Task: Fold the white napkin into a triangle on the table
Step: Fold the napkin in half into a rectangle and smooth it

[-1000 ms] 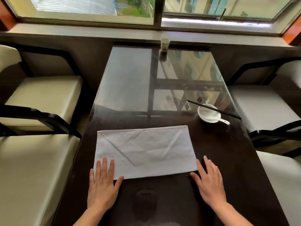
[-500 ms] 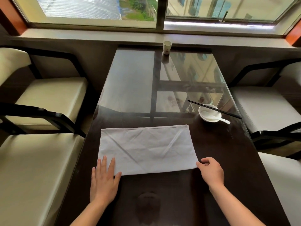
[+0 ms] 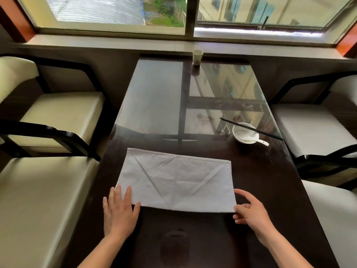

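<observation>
The white napkin (image 3: pixel 176 180) lies flat as a wide rectangle on the near half of the dark glossy table (image 3: pixel 270 190), with diagonal creases across it. My left hand (image 3: pixel 118 211) rests flat, fingers apart, with its fingertips on the napkin's near left corner. My right hand (image 3: pixel 249 209) is at the near right corner, thumb and fingers curled around that corner; whether they pinch the cloth is unclear.
A white bowl (image 3: pixel 245 132) with a white spoon and black chopsticks (image 3: pixel 251 128) across it sits at the table's right. A paper cup (image 3: pixel 197 57) stands at the far edge by the window. Cream cushioned chairs (image 3: pixel 58 113) flank both sides.
My right hand went from lying flat beside the napkin to curling its fingers at the near right corner. The left hand stays flat on the near left corner. The view shifted slightly.
</observation>
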Demonstrator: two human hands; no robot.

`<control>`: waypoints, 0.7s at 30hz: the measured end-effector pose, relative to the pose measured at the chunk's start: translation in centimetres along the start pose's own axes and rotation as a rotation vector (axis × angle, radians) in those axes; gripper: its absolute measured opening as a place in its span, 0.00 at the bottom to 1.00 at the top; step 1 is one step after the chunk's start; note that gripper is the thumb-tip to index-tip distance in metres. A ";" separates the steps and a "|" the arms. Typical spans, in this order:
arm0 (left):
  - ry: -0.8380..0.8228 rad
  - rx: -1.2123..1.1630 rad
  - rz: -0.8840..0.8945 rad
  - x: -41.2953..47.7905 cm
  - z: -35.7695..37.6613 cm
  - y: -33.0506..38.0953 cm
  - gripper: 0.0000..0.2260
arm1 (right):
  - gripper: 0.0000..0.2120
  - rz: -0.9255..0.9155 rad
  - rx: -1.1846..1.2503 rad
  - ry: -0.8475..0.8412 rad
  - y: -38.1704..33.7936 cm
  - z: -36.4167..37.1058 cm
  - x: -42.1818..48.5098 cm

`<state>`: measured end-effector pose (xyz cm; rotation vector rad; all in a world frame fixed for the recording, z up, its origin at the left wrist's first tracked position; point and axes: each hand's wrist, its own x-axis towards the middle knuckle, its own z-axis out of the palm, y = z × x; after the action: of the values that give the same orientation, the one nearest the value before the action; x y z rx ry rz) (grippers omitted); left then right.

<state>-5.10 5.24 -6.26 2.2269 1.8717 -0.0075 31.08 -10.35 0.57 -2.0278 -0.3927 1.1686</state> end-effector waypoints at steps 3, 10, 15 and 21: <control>0.054 -0.022 0.136 -1.0 -0.6 1.4 0.31 | 0.21 0.005 0.090 -0.030 0.6 -0.5 -1.8; 0.059 -0.163 0.732 -6.4 -0.4 9.1 0.28 | 0.09 -0.015 0.229 0.055 1.5 0.0 -5.2; 0.076 -0.214 0.767 -7.5 0.0 13.5 0.21 | 0.04 -0.046 0.266 0.053 1.5 0.3 -6.9; 0.085 -0.312 0.638 -7.9 -0.2 14.6 0.14 | 0.03 -0.071 0.282 -0.012 1.5 -0.3 -7.4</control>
<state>7.61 -4.70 -2.36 2.5008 1.0254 0.4554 27.23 -15.80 4.05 -1.7508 -0.2855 1.1259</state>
